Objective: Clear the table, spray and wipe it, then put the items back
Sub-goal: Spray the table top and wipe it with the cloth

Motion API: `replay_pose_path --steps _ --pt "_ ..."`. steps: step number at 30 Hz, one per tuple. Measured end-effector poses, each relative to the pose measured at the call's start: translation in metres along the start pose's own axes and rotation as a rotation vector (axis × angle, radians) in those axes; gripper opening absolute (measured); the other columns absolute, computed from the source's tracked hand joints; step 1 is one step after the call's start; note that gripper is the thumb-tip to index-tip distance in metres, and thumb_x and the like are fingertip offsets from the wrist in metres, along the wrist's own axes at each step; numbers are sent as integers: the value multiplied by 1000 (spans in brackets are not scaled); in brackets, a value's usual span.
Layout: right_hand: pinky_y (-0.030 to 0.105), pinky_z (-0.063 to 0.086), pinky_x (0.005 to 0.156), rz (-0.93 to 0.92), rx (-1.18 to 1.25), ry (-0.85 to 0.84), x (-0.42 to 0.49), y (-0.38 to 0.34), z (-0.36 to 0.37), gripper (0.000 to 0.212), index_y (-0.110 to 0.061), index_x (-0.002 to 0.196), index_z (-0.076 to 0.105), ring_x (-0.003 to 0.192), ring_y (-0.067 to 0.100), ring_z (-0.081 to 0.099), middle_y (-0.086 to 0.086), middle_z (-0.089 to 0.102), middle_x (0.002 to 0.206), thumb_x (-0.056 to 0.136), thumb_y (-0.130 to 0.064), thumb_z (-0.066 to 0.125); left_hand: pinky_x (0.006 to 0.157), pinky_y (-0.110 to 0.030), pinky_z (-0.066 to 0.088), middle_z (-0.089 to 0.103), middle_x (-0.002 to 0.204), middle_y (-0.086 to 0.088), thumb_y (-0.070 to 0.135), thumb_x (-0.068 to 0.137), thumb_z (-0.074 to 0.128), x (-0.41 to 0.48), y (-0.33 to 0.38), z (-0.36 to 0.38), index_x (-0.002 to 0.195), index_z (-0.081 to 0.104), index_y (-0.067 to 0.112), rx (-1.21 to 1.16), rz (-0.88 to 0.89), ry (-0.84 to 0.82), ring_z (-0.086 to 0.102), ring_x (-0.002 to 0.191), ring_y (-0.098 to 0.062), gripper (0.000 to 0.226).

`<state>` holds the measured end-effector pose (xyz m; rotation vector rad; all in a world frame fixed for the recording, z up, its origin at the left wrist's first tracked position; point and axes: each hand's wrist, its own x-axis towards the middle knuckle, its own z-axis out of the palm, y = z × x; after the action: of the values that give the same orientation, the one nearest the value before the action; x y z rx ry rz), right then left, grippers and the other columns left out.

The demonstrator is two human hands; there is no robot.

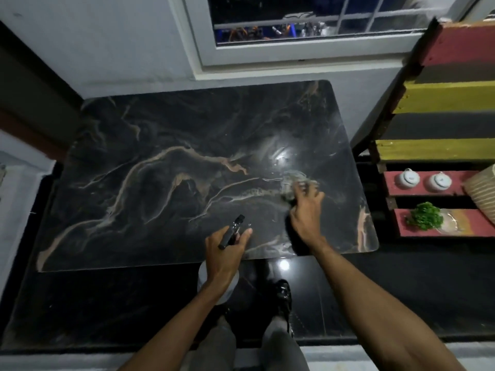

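Note:
The dark marble table (166, 167) with tan veins fills the middle of the head view and carries nothing but my hands' work. My left hand (225, 250) grips a spray bottle (232, 230) by its black trigger head at the table's near edge; the pale bottle body hangs below my wrist. My right hand (306, 210) presses a crumpled grey cloth (290, 187) flat on the right half of the tabletop. A wet shiny patch lies just beyond the cloth.
A painted wooden shelf (439, 148) in red and yellow stands right of the table, holding two small white jars (408, 178), a green plant (425, 216) and a woven basket (482, 188). A window (308, 28) sits in the wall behind. My feet stand on the glossy black floor.

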<state>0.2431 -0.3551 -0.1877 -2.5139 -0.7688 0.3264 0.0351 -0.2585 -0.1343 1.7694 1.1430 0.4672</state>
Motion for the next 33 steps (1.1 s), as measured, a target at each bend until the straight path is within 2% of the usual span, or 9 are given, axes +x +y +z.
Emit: replay_pose_path --steps 2,6,10,15,17,20,22,28,33 --pt "45 40 101 83 45 49 8 -34 15 71 -16 145 43 119 37 36 15 29 151 75 -4 43 56 -35 49 57 52 -3 29 82 85 5 -7 -18 56 53 11 -13 -24 45 58 53 -26 45" --pt "40 42 100 -580 -95 -223 -19 -96 56 72 -21 148 41 118 32 38 11 30 153 79 -3 51 57 -36 50 58 52 0 29 82 85 7 -23 -52 58 55 10 25 -7 105 59 53 -20 43" --pt "46 44 99 -172 4 -123 -5 -129 71 72 -18 142 45 114 34 37 12 31 151 73 2 50 57 -39 50 57 53 -3 27 84 83 11 -37 -81 59 53 6 34 11 158 58 54 -23 44" --pt "44 47 89 -717 -153 -368 -66 -142 84 77 -17 148 41 107 35 41 16 31 153 73 -5 51 60 -40 53 62 59 4 24 86 82 7 -45 -100 64 61 10 46 57 170 62 58 -15 33" --pt "44 46 92 -582 -119 -289 -71 -110 68 74 -21 147 44 108 35 41 14 32 155 74 -11 41 57 -41 52 58 54 3 28 87 81 7 -45 -100 60 56 11 53 82 170 59 53 -18 40" --pt "50 44 100 20 -39 35 -73 -50 33 71 -20 144 48 116 37 36 13 28 155 76 -1 46 57 -40 51 55 52 0 32 85 80 4 -45 -92 58 53 10 46 87 165 56 51 -24 44" --pt "51 42 104 237 -15 102 -83 -31 20 77 -19 147 44 119 37 32 12 23 157 75 9 52 61 -39 52 55 51 1 30 85 83 -2 -36 -80 58 54 11 26 57 144 57 52 -24 43" --pt "41 45 95 -477 -153 -221 -138 -41 31 78 -21 149 42 112 32 42 12 31 156 74 0 56 63 -34 47 58 53 0 28 87 81 -18 -8 -39 59 56 10 46 90 32 60 55 -19 42" --pt "48 44 103 244 -26 98 -119 57 -33 74 -16 142 52 118 37 35 13 28 154 74 13 51 57 -23 44 55 51 3 25 86 81 -39 13 -3 57 53 11 35 147 -35 57 51 -16 43"
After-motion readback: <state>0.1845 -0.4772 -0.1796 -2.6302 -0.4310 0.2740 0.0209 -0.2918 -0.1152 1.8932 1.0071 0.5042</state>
